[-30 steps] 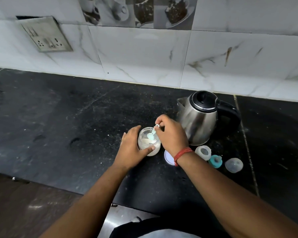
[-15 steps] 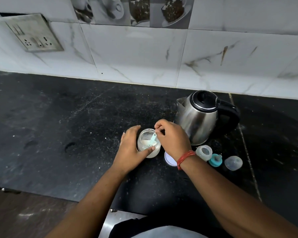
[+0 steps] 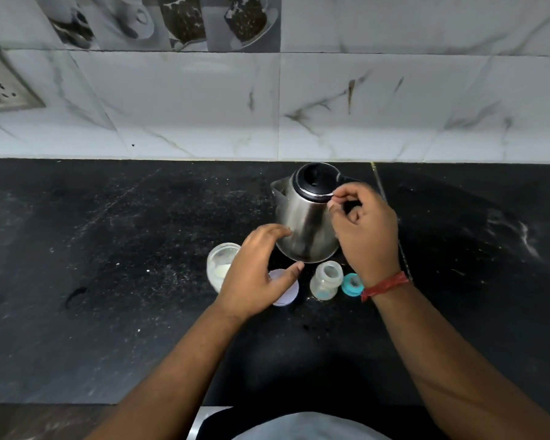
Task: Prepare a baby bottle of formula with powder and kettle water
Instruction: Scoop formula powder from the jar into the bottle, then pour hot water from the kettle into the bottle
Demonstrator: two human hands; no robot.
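A steel kettle (image 3: 305, 223) with a black lid stands at the back of the black counter (image 3: 108, 249). My right hand (image 3: 367, 236) is at its handle with fingers curled, thumb and forefinger close by the lid rim; the handle is mostly hidden behind it. An open glass jar (image 3: 219, 265) with white powder stands left of the kettle. My left hand (image 3: 256, 277) hovers between jar and kettle, fingers spread, holding nothing, over a white jar lid (image 3: 287, 292). A small clear baby bottle (image 3: 326, 281) stands open in front of the kettle, with a teal bottle ring (image 3: 352, 284) beside it.
A marble-tiled wall (image 3: 299, 100) rises right behind the kettle. A socket plate (image 3: 4, 87) is on the wall at the far left. Powder specks are scattered over the counter. The counter's front edge runs near the bottom of the view.
My right hand left the powder jar and moved up to the kettle's handle. My left hand let go of the jar and shifted right. The scoop is no longer visible.
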